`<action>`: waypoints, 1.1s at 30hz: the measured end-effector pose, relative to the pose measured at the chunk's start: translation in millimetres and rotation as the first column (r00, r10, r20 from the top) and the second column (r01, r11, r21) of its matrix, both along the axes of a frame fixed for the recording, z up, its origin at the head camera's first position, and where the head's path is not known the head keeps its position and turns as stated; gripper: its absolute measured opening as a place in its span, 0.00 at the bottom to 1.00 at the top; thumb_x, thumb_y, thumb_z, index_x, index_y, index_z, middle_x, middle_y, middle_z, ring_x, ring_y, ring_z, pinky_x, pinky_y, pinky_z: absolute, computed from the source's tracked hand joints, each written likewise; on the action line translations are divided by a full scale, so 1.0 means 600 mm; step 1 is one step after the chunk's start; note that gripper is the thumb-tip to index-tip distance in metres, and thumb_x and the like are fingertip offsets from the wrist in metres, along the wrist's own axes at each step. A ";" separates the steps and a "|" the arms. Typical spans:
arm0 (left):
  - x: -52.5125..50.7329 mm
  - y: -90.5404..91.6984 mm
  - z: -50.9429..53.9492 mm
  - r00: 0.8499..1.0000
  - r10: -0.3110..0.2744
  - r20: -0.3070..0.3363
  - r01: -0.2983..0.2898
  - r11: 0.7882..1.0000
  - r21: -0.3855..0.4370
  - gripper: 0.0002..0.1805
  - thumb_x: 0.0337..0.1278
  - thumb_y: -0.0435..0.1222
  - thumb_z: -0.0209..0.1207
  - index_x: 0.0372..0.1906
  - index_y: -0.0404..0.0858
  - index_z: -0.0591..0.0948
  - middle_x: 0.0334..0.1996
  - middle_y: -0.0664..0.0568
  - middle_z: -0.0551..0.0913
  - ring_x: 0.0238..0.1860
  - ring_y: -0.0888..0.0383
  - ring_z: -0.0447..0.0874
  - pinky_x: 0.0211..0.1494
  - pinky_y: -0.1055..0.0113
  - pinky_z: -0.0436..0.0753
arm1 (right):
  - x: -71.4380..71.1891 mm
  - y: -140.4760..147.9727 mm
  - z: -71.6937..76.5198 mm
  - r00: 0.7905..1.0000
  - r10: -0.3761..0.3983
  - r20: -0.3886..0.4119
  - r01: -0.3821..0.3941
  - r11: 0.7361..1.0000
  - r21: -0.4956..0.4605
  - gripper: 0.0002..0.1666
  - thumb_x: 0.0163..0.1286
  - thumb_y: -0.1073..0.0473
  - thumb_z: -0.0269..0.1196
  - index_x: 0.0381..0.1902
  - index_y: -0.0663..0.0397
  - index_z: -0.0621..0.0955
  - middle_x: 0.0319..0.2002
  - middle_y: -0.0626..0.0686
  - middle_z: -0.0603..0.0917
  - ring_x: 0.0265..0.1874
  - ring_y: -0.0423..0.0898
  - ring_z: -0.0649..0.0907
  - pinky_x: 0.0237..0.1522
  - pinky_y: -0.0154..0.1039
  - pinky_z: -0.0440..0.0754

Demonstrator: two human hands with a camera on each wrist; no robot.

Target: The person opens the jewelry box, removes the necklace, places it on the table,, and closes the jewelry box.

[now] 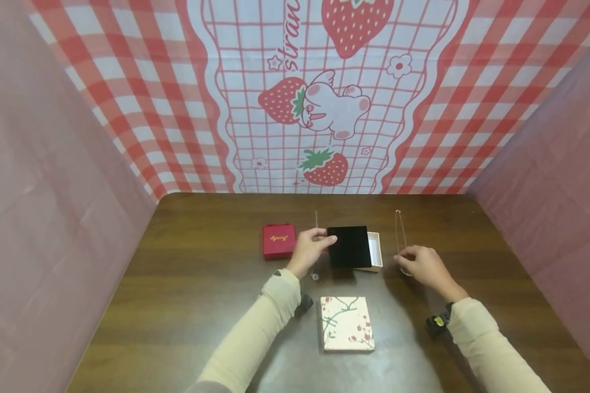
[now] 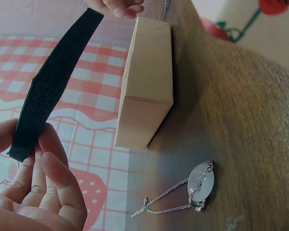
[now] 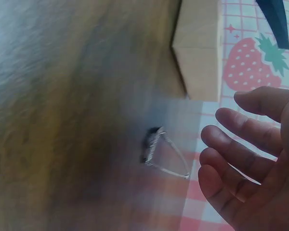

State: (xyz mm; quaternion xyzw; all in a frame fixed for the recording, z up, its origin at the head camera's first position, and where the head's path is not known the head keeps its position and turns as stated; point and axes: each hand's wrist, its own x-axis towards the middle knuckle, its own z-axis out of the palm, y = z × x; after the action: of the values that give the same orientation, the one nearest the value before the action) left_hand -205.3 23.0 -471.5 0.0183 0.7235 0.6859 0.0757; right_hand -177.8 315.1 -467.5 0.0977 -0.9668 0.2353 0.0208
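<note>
My left hand (image 1: 308, 251) pinches a thin black foam pad (image 1: 349, 246) between thumb and fingers. The pad is held up over a small open cardboard box (image 1: 375, 252), hiding much of it; the part that shows has a pale inside. On the table beside the left hand lies a silver chain necklace with a round pale pendant (image 2: 201, 183). At the box's other side my right hand (image 1: 423, 266) hovers over a second fine necklace (image 1: 397, 225). Its fingers (image 3: 219, 137) are loosely bent and apart from that chain (image 3: 168, 166) in the right wrist view.
A red box (image 1: 278, 241) with gold lettering stands left of the left hand. Nearer me lies a cream floral-patterned lid or box (image 1: 346, 323). The brown wooden table (image 1: 201, 284) meets a strawberry-print cloth (image 1: 324, 109) at the back, with pink cloth on both sides.
</note>
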 end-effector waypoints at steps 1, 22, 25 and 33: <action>0.001 0.000 0.000 1.000 0.001 -0.001 -0.001 1.000 0.000 0.22 0.57 0.38 0.66 0.53 0.29 0.80 0.46 0.37 0.86 0.38 0.55 0.86 0.45 0.61 0.87 | 0.000 -0.002 0.001 1.000 0.002 0.000 -0.002 1.000 -0.007 0.11 0.66 0.58 0.64 0.35 0.63 0.86 0.31 0.57 0.87 0.29 0.45 0.80 0.31 0.38 0.76; -0.002 0.010 0.008 1.000 -0.002 -0.024 0.002 1.000 0.004 0.22 0.56 0.37 0.66 0.53 0.28 0.80 0.44 0.36 0.87 0.35 0.58 0.85 0.43 0.60 0.87 | -0.008 -0.043 0.032 0.992 -0.044 -0.118 0.029 0.992 -0.126 0.11 0.66 0.59 0.64 0.35 0.63 0.86 0.31 0.59 0.88 0.29 0.46 0.81 0.33 0.40 0.77; -0.001 0.011 0.008 1.000 0.004 -0.025 -0.004 1.000 0.002 0.22 0.55 0.37 0.67 0.52 0.28 0.81 0.43 0.36 0.87 0.36 0.57 0.85 0.43 0.61 0.87 | -0.011 -0.054 0.032 0.984 -0.033 -0.175 0.009 0.990 -0.140 0.09 0.65 0.62 0.64 0.34 0.63 0.87 0.31 0.60 0.89 0.29 0.46 0.82 0.33 0.40 0.78; 0.000 0.016 -0.003 1.000 -0.018 -0.013 0.017 0.999 -0.040 0.21 0.56 0.37 0.67 0.52 0.29 0.81 0.45 0.37 0.86 0.42 0.52 0.87 0.44 0.62 0.87 | -0.012 -0.082 0.031 0.975 -0.041 -0.218 -0.007 0.977 -0.214 0.08 0.64 0.62 0.64 0.34 0.63 0.87 0.29 0.59 0.88 0.26 0.40 0.81 0.30 0.33 0.77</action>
State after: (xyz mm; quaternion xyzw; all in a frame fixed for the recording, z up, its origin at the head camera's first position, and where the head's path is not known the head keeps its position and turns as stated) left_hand -205.5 32.8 -473.0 0.0277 0.7373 0.6706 0.0771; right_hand -185.1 266.1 -449.2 0.1121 -0.9285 0.3250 0.1404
